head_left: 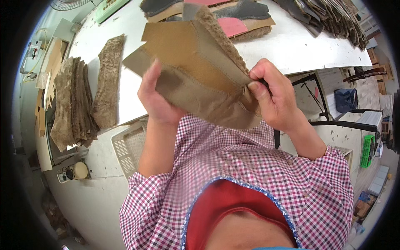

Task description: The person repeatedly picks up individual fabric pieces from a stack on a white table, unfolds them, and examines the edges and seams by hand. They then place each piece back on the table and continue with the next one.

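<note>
A brown, stitched boot upper (200,71) with a fleecy lining is held up in front of me, above the table's near edge. Along its upper right edge the fleece shows as a thick strip. My right hand (273,96) pinches its right end between thumb and bent fingers. At the left side, my left hand (160,96) supports it with the thumb raised in front; the other fingers are hidden behind the piece.
On the white table (133,21), grey-brown fleece pieces (73,100) stand stacked at the left, beside a single fleece piece (109,81). Pink, black and tan uppers (233,26) lie at the back; another pile (329,21) sits far right. A plastic basket (127,150) is below the edge.
</note>
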Demonstrator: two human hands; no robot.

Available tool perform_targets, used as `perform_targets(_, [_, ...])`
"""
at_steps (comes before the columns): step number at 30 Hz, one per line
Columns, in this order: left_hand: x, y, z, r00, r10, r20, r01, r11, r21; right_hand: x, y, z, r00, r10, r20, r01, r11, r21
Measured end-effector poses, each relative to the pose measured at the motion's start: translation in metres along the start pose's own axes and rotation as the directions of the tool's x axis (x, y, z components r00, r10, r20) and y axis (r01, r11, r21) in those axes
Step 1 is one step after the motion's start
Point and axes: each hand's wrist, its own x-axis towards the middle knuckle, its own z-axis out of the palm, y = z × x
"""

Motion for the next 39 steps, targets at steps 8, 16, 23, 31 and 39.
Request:
perform_targets(8, [0.008, -0.004, -0.014, 0.987, -0.159, 0.02, 0.16, 0.978, -0.136, -0.017, 0.02, -0.002, 0.986, 0.098, 0.132, -0.112, 0.988, 0.102])
perform_targets(16, [-0.016, -0.012, -0.01, 0.959, -0.266, 0.096, 0.28, 0.938, -0.206, 0.045, 0.04, 0.006, 0.851, 0.364, 0.379, -0.509, 0.393, 0.766])
perform_targets(23, [-0.029, -0.001, -0.013, 0.964, -0.238, 0.116, 0.255, 0.954, -0.157, 0.043, 0.056, -0.01, 0.811, 0.527, 0.253, -0.485, 0.365, 0.794])
perform_targets(31, [-0.033, -0.029, -0.004, 0.957, -0.284, 0.053, 0.289, 0.939, -0.186, 0.037, 0.061, 0.041, 0.811, 0.466, 0.353, -0.584, 0.62, 0.524])
perform_targets(39, [-0.029, -0.014, -0.003, 0.98, -0.194, 0.04, 0.197, 0.938, -0.286, 0.004, 0.013, 0.004, 0.976, 0.022, -0.214, -0.022, 1.0, 0.002])
